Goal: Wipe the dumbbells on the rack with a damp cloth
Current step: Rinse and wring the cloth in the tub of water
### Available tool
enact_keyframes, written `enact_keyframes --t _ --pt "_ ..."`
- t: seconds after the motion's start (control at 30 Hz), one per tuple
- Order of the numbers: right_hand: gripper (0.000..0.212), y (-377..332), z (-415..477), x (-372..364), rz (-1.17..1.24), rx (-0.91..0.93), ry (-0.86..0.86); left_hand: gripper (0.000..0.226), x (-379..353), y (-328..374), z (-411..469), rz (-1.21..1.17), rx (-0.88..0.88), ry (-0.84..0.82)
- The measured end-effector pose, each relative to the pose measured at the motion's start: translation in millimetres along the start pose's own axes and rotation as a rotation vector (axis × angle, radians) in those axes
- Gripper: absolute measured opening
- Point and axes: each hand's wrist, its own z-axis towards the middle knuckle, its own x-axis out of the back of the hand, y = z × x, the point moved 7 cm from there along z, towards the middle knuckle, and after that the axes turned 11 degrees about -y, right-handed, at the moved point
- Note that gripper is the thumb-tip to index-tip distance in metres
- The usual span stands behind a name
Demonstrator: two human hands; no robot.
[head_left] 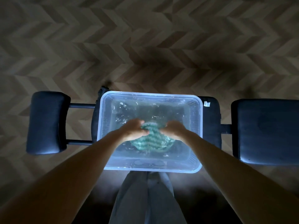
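Here we hold a teal cloth [152, 136] bunched between both hands inside a clear plastic tub [196, 168] of water: our left hand [135, 130] grips its left edge with curled fingers, our right hand [174, 129] grips the right. The tub sits on a dark padded surface [265, 130] above a herringbone floor [145, 46].

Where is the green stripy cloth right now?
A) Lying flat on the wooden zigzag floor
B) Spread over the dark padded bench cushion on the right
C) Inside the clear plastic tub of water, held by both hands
C: the left hand and the right hand both grip the bunched green striped cloth inside the clear plastic tub, not on the floor or a cushion.
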Motion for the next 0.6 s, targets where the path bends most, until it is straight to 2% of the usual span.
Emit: enact_keyframes --t 0.03,0.1,0.2,0.27,0.37,0.43,0.5,0.6 --pt "0.015 4 -2 3 0.150 -0.021 0.028 0.015 1 -4 0 -0.077 0.010 0.011" --pt "0.019 18 -1 10 0.433 -0.048 0.146 0.028 1 -17 -1 -0.284 0.069 0.041" --pt "0.016 32 2 10 0.734 -0.050 0.320 0.021 -3 -32 -1 -0.626 0.129 0.108" --pt "0.009 31 5 6 0.755 -0.078 0.348 0.022 -5 -37 3 -0.735 0.166 0.231" --pt "0.031 28 15 -3 0.622 -0.170 0.288 0.029 -11 -44 16 -0.799 0.204 0.432" --pt "0.035 26 23 -8 0.609 -0.180 0.260 0.018 -14 -44 24 -0.867 0.180 0.522" --pt "0.020 16 30 -10 0.755 -0.046 0.261 0.013 -13 -43 31 -0.880 0.146 0.596" --pt "0.016 -1 29 -10 0.941 0.153 0.223 0.021 -11 -33 40 -0.902 0.088 0.672"
